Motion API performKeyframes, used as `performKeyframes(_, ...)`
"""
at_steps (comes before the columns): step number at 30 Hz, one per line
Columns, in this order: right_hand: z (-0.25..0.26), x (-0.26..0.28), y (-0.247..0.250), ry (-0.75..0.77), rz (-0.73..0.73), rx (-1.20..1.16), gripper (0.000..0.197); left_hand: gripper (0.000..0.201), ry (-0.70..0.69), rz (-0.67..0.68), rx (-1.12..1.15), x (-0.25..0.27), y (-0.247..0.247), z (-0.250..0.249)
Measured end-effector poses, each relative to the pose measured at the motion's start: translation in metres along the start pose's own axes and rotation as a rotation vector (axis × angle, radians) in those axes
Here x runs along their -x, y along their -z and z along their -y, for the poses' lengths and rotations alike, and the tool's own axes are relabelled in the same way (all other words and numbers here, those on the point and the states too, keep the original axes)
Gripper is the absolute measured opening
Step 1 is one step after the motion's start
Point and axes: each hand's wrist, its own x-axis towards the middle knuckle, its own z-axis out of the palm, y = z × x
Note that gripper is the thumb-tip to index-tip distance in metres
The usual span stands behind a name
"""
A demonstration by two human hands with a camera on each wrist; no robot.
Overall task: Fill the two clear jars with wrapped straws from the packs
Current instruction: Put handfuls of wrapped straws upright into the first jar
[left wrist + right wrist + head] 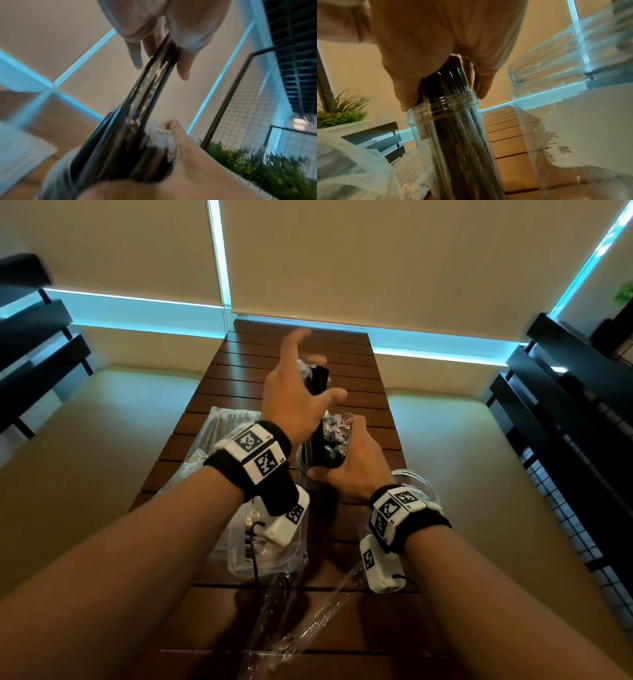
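Observation:
A clear jar (302, 465) stands on the slatted wooden table (274, 350), with a bundle of black wrapped straws (329, 440) upright in it. My right hand (347, 469) grips that bundle just above the jar mouth (426, 112), fingers curled round the straws (453, 135). My left hand (298, 386) is raised above it and pinches a few black straws (318, 380) between thumb and fingers, seen close in the left wrist view (155, 81). The second clear jar (418, 479) stands right of the first, half hidden by my right wrist, and looks empty (547, 65).
An opened pack of straws (224, 422) lies at the table's left side. Crumpled clear wrapping (267, 546) and a loose plastic strip (308, 618) lie near the front edge. Dark slatted benches (561, 392) flank the table. A potted plant (340, 112) stands off to one side.

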Motion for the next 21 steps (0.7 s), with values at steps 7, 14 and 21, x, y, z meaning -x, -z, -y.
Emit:
performKeyframes(7,0.003,0.003,-0.003,0.000,-0.002,0.022,0.083,0.037,-0.379,0.156,-0.386,0.010,0.001,-0.002)
performKeyframes(14,0.001,0.005,-0.003,0.018,-0.008,0.025,0.082,0.051,-0.289,0.394,-0.646,0.038,-0.010,0.034)
performKeyframes(21,0.001,0.002,0.002,0.042,0.018,0.063,0.063,0.080,-0.185,0.468,-0.703,0.068,-0.018,0.060)
